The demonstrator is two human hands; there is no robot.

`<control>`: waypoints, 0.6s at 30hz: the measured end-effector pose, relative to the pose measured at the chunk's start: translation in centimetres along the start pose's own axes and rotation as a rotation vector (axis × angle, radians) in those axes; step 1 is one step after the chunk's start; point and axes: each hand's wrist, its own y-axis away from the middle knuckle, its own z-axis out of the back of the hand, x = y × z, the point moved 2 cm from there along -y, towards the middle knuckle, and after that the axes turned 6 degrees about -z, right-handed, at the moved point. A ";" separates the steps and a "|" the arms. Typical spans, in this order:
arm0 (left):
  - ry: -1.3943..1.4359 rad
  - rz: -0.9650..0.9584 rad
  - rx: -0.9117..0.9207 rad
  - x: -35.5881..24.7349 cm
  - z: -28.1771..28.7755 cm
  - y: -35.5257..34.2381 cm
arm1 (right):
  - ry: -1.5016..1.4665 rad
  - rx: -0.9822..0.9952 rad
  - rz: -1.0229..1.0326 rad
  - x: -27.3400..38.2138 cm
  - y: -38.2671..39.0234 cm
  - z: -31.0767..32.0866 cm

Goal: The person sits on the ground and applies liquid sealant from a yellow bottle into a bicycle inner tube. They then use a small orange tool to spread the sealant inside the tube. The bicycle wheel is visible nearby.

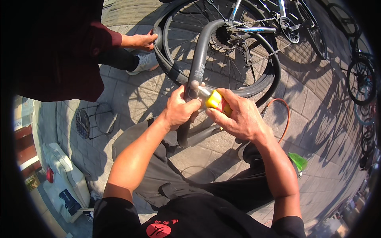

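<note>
My left hand [176, 111] grips a black inner tube [200, 59], which loops up over the rear wheel of a bicycle and hangs down below my fingers. My right hand [242, 119] is closed around a small yellow-and-red container [216, 100]. Its pale, narrower tip meets or nearly meets the tube just beside my left fingers; the exact contact is unclear. The bicycle wheel [186, 35], with cassette and chain, lies just beyond my hands, its black tyre partly off the rim at the left.
A co-worker's hand [145, 41] holds the tyre at upper left. A wire stool [83, 123] stands left, white bags or boxes [67, 182] lower left. An orange hose [285, 119] and green object [297, 162] lie right, with more bicycles [359, 81] along the right edge.
</note>
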 end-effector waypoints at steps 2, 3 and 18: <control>-0.018 0.018 0.008 0.2 -0.1 0.0 | -0.019 -0.017 -0.001 0.0 0.1 -0.4; -0.027 0.027 0.013 0.2 -0.1 0.0 | -0.012 -0.045 0.006 -0.1 0.1 -0.4; 0.026 0.021 -0.003 -0.4 -0.2 0.3 | -0.016 -0.045 -0.040 -0.5 0.0 -0.3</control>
